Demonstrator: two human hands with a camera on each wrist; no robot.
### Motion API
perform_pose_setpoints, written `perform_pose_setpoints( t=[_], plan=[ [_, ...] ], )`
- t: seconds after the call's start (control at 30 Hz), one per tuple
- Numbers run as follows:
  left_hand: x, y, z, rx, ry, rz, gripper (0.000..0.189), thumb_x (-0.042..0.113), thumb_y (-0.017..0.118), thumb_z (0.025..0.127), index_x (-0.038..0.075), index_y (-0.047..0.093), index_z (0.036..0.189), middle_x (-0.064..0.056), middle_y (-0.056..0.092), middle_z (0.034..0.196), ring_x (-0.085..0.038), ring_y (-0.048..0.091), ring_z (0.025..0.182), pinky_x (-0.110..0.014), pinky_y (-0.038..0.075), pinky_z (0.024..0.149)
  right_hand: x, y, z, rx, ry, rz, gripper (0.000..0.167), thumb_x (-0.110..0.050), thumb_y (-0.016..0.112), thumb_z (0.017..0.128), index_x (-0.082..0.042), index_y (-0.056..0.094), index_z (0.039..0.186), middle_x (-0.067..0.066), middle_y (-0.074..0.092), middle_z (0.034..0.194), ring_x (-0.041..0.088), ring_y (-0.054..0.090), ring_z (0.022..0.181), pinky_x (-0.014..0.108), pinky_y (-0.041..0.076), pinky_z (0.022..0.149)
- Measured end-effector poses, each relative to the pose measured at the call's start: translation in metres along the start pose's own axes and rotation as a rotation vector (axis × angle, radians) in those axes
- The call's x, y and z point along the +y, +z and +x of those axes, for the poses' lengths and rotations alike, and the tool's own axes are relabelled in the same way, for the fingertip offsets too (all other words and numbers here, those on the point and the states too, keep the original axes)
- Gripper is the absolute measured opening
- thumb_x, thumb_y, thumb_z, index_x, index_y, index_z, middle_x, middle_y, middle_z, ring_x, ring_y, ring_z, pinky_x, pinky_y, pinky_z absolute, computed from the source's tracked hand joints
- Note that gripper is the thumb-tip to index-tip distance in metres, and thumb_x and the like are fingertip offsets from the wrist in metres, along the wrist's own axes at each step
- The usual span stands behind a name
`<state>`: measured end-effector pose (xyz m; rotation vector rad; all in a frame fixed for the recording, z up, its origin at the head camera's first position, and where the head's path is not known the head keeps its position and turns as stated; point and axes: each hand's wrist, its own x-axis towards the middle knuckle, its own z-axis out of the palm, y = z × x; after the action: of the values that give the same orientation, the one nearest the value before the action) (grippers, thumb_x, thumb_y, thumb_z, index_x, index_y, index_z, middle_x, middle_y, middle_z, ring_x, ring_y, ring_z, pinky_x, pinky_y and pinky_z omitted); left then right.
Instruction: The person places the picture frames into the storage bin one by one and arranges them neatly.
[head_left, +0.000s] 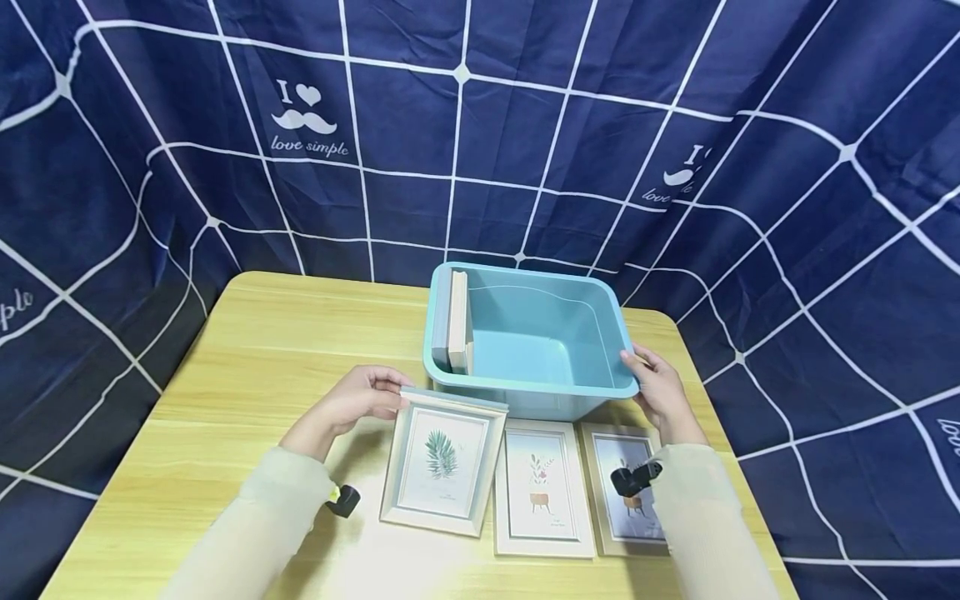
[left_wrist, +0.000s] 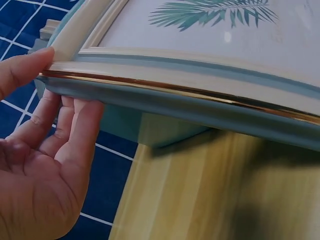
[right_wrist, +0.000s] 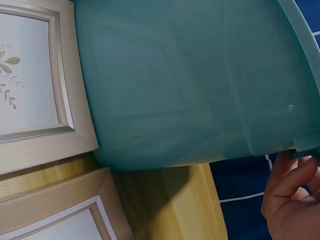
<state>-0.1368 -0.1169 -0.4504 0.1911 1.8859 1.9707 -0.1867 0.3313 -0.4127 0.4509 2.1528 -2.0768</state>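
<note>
My left hand (head_left: 362, 400) pinches the upper left corner of a picture frame (head_left: 444, 467) with a green leaf print. In the left wrist view the thumb lies on the front of the frame (left_wrist: 200, 85) and the fingers are behind its edge. This frame leans, its top edge raised near the front of a blue plastic bin (head_left: 525, 390). My right hand (head_left: 660, 392) grips the bin's rim at its front right corner. Inside the bin, along its left wall, two picture frames (head_left: 459, 325) stand on edge. In the right wrist view the bin's side (right_wrist: 165, 90) fills the middle, with fingers curled under the rim.
Two more picture frames lie on the wooden table (head_left: 315, 333): a white one (head_left: 543, 492) with a potted plant print, and a tan one (head_left: 611, 442) partly covered by the right sleeve. A dark blue gridded curtain (head_left: 405, 117) hangs around the table.
</note>
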Motion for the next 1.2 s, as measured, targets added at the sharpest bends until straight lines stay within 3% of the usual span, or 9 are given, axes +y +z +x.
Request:
perform_pose_setpoints(
  t=[0.57, 1.0, 1.2],
  plan=[
    [0.034, -0.001, -0.008, -0.031, 0.077, 0.081, 0.032, -0.004, 0.069, 0.077, -0.018, 0.059, 0.104, -0.006, 0.065, 0.082, -0.015, 0.062, 0.076, -0.031, 0.057, 0.072, -0.001, 0.0, 0.001, 0.005, 0.008, -0.003, 0.063, -0.027, 0.064, 0.092, -0.004, 0.037, 0.145, -0.005, 0.06, 0.095, 0.007, 0.062, 0.082, 0.019, 0.055, 0.066],
    [0.066, 0.005, -0.009, -0.02, 0.141, 0.041, 0.034, -0.007, 0.068, 0.077, -0.019, 0.057, 0.107, -0.011, 0.066, 0.084, -0.014, 0.063, 0.074, -0.031, 0.058, 0.072, -0.001, 0.001, 0.001, 0.02, 0.015, -0.023, 0.063, -0.027, 0.064, 0.092, -0.004, 0.037, 0.145, -0.002, 0.057, 0.101, 0.007, 0.062, 0.084, 0.021, 0.055, 0.07],
    [0.078, 0.011, -0.007, -0.011, 0.177, 0.015, 0.034, -0.008, 0.066, 0.078, -0.02, 0.056, 0.108, -0.007, 0.065, 0.085, -0.014, 0.062, 0.076, -0.031, 0.057, 0.073, 0.0, 0.001, 0.002, 0.016, 0.011, -0.007, 0.064, -0.026, 0.064, 0.092, -0.004, 0.036, 0.145, -0.003, 0.058, 0.098, 0.007, 0.062, 0.083, 0.021, 0.055, 0.07]
  ],
)
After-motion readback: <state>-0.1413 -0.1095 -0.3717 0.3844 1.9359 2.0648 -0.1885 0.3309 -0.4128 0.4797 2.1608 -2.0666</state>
